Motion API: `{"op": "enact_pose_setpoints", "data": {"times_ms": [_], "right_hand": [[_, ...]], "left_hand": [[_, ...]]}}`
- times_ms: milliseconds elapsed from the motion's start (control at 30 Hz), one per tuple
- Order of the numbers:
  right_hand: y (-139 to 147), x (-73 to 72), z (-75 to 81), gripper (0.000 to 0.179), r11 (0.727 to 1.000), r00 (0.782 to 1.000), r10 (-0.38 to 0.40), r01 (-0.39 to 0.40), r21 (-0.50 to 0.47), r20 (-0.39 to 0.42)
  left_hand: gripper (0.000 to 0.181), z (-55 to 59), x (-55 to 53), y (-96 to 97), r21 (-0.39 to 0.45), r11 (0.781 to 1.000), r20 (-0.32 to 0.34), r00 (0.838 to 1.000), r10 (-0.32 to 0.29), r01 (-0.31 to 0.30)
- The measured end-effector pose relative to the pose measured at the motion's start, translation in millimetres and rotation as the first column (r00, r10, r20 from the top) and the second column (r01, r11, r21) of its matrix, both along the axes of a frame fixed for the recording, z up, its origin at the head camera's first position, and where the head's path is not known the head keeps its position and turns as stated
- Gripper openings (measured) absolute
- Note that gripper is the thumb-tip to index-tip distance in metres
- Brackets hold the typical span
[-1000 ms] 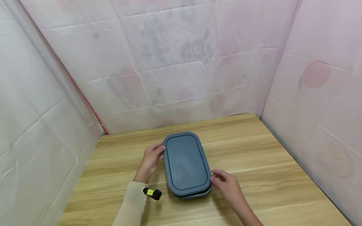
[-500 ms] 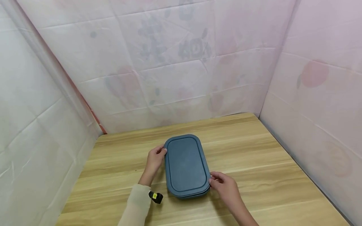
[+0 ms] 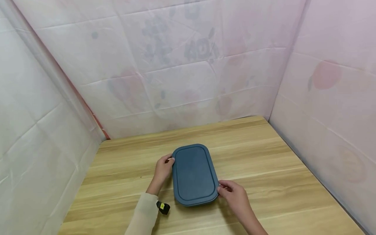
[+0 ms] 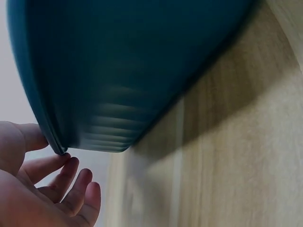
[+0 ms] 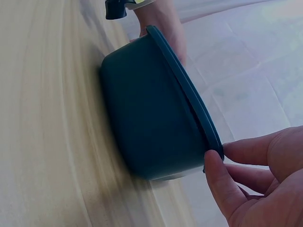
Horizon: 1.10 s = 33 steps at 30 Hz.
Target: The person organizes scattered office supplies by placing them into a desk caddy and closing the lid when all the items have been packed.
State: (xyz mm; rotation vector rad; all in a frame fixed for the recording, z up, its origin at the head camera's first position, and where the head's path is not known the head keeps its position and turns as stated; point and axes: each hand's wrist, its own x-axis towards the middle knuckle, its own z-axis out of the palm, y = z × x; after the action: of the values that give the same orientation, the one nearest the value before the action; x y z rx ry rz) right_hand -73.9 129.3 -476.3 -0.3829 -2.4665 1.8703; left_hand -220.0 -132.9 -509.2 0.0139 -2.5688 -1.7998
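Note:
A blue-grey rectangular food container with rounded corners stands on the wooden table, its side ribbed in the left wrist view. Its matching lid covers the top, and a raised line runs round just inside the edge. At the lid's far left corner, my left hand pinches the rim between thumb and forefinger, the other fingers loosely curled below. Diagonally opposite, my right hand holds the rim at the near right corner, thumb and fingertips on either side of the edge.
The wood-grain table extends around the container on all sides. Pale printed sheets hang behind it and at both sides. A black wrist camera sits on the left sleeve, close to the container's near left side.
The lid has shifted towards me and come down. The dark gap and offset at its near end have closed, and it now lines up with the container. Both hands have stayed on the rim.

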Motion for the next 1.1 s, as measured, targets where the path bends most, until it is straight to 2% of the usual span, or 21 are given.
{"op": "enact_pose_setpoints", "data": {"times_ms": [167,400,733,867,967,1100], "right_hand": [[-2,1.8,-3.5,0.024,1.000,1.000,-0.005,0.005,0.011,-0.016],[-3,3.2,-6.2,0.022,0.997,0.999,0.009,-0.006,0.078,-0.040],[-5,-1.7,-8.9,0.021,0.995,0.998,0.049,-0.044,0.089,-0.050],[-4,-2.8,-10.4,0.023,0.990,0.998,0.058,-0.053,0.131,-0.038],[-1,-5.0,-10.8,0.027,0.965,0.998,0.050,-0.037,0.261,-0.042],[2,-12.9,-3.3,0.033,0.892,0.993,0.071,-0.022,0.452,-0.092]], "left_hand": [[0.039,-1.4,2.6,0.8,0.003,1.000,-0.007,1.000,0.001,-0.001],[0.040,-4.1,7.5,-1.6,0.000,1.000,0.008,1.000,0.002,-0.002],[0.040,-3.0,8.2,-2.3,-0.032,0.999,-0.026,1.000,0.007,-0.008],[0.044,-5.8,9.5,-0.7,-0.052,0.999,-0.032,0.999,-0.008,0.007],[0.049,-7.7,11.3,1.2,-0.068,0.998,-0.026,1.000,-0.016,0.014],[0.053,-0.5,23.2,5.0,-0.117,0.993,-0.044,0.999,0.011,-0.017]]}}
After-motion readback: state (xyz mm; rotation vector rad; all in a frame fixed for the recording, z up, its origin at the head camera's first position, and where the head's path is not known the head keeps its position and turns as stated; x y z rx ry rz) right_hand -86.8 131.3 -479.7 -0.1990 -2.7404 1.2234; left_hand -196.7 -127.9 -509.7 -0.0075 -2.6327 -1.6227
